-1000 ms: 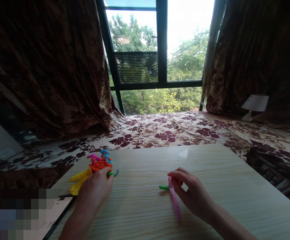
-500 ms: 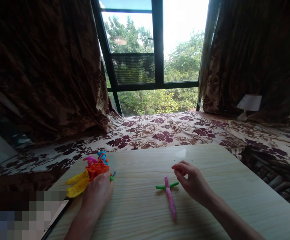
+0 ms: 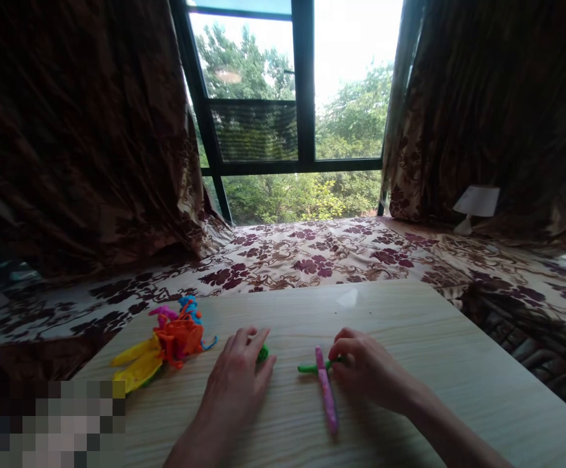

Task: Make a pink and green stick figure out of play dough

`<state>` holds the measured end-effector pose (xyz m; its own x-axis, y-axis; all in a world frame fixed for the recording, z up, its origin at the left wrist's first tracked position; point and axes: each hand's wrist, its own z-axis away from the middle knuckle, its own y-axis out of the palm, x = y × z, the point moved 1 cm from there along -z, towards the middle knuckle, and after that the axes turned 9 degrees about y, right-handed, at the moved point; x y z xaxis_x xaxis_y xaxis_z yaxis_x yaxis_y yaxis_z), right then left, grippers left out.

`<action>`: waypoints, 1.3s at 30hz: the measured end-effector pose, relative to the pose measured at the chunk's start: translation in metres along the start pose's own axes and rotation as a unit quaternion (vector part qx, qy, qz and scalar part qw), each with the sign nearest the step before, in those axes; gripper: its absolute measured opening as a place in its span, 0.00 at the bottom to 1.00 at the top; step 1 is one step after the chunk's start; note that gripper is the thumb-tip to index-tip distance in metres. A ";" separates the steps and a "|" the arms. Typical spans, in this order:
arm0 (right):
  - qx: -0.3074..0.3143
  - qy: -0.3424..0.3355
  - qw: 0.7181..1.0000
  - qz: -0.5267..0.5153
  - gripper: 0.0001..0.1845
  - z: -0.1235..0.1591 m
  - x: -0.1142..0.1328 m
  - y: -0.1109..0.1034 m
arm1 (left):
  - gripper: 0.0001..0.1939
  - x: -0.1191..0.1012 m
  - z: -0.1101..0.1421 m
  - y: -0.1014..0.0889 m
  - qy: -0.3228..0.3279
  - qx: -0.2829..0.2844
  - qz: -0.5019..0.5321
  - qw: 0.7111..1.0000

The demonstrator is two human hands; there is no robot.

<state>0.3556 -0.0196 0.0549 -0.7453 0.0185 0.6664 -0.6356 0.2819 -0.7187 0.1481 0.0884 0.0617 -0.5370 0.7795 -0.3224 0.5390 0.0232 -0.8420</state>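
My left hand (image 3: 241, 374) is over the middle of the table, with a small green clay lump (image 3: 262, 353) held between thumb and fingers, partly hidden. My right hand (image 3: 360, 367) pinches the right end of a green clay stick (image 3: 307, 369). A longer pink clay stick (image 3: 326, 390) crosses over that green one, making a cross shape that lies on the tabletop. Left of my left hand is a bunch of modelled clay pieces: an orange ruffled piece (image 3: 180, 335), yellow petal-like pieces (image 3: 139, 372), a magenta piece (image 3: 164, 315) and a blue piece (image 3: 189, 304).
The pale wood-grain table (image 3: 283, 312) ends in front of a ledge covered with floral cloth (image 3: 312, 253). A small white lamp (image 3: 477, 201) stands at the right back, beside dark patterned curtains (image 3: 497, 97). Behind is a window (image 3: 305, 84). A blurred patch covers the lower left.
My left hand has moved right from the clay bunch, with the green lump in it. My right hand has come down and taken hold of the green stick's right end.
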 end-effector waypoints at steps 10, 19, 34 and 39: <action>-0.071 -0.039 0.981 -0.176 0.07 0.006 0.032 0.001 | 0.16 -0.053 -0.001 0.000 -0.102 0.066 0.551 0.826; -0.063 -0.048 0.987 -0.142 0.06 0.004 0.032 -0.001 | 0.16 -0.046 0.000 0.002 -0.171 0.026 0.551 0.817; -0.068 -0.044 0.984 -0.160 0.07 0.005 0.033 0.001 | 0.14 -0.050 0.000 0.000 -0.152 0.027 0.537 0.829; -0.090 -0.048 0.983 -0.152 0.06 0.004 0.030 0.001 | 0.13 -0.043 0.002 0.005 -0.164 0.003 0.492 0.855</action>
<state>0.3314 -0.0222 0.0735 -0.5476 -0.1804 0.8171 -0.7921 0.4266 -0.4366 0.1725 0.0540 0.0702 0.0208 0.2021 -0.9792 0.8324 -0.5460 -0.0950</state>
